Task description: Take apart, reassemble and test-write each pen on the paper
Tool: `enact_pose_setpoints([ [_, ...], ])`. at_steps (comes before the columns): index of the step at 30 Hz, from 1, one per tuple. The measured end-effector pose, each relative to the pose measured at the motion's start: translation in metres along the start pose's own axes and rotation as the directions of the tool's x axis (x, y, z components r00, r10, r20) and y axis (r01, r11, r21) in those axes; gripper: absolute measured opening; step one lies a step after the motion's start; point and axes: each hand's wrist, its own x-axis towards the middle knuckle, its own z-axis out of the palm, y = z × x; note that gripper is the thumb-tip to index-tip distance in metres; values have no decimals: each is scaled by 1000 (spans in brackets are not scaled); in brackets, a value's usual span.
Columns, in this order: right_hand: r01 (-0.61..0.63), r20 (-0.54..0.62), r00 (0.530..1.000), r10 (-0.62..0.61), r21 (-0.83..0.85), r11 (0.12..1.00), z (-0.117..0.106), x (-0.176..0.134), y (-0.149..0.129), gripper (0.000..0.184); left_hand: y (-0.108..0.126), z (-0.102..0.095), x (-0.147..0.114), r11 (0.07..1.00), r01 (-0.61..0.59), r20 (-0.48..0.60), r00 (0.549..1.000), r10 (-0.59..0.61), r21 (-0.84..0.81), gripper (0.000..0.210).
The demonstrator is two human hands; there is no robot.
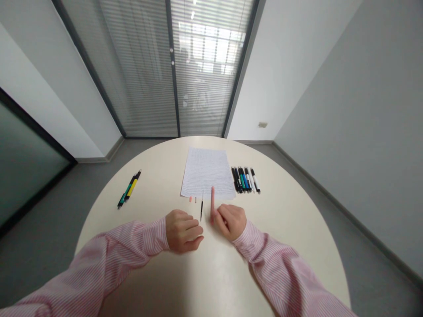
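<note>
My right hand (231, 219) grips a slim pink pen barrel (213, 202) near its lower end, between thumb and fingers, and the barrel points away from me. To the left, my left hand (183, 231) rests over the table with its fingers curled together; nothing shows in it, though its palm is hidden. Between the two hands and the paper lies a thin pen refill (201, 211) with a dark tube. Beside it are a tiny spring (195, 200) and a small pink pen piece (191, 199).
A sheet of lined paper (208, 169) lies ahead on the round cream table (158, 176). Several pens (246, 179) stand in a row to its right. At the far left are a green pen (126, 193) and a yellow pen (133, 186), side by side.
</note>
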Motion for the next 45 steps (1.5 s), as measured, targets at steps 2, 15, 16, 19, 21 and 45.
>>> enact_pose_setpoints([
  [2, 186, 114, 975, -193, 71, 980, 2, -4, -10, 31, 2, 0, -2, 1000, -14, 74, 997, 16, -20, 22],
  [15, 283, 307, 904, -297, 90, 955, 19, -12, -34, 21, 4, 7, -5, 980, 123, 348, 935, -62, -154, 11],
  [16, 277, 308, 904, -296, 105, 955, 18, -12, -33, 21, 4, 7, -6, 979, 126, 348, 935, -64, -159, 11],
  [19, 227, 271, 925, -267, 170, 959, 14, -10, -27, 24, 4, 8, -7, 975, 131, 342, 937, -63, -179, 13],
  [21, 121, 206, 966, -157, 176, 977, 10, -5, -20, 26, 4, 10, -7, 974, 130, 339, 939, -61, -185, 13],
  [45, -533, 25, 797, 604, 500, 682, 14, 4, 1, 25, -3, 21, -7, 812, 579, 97, 806, -584, 75, 36],
])
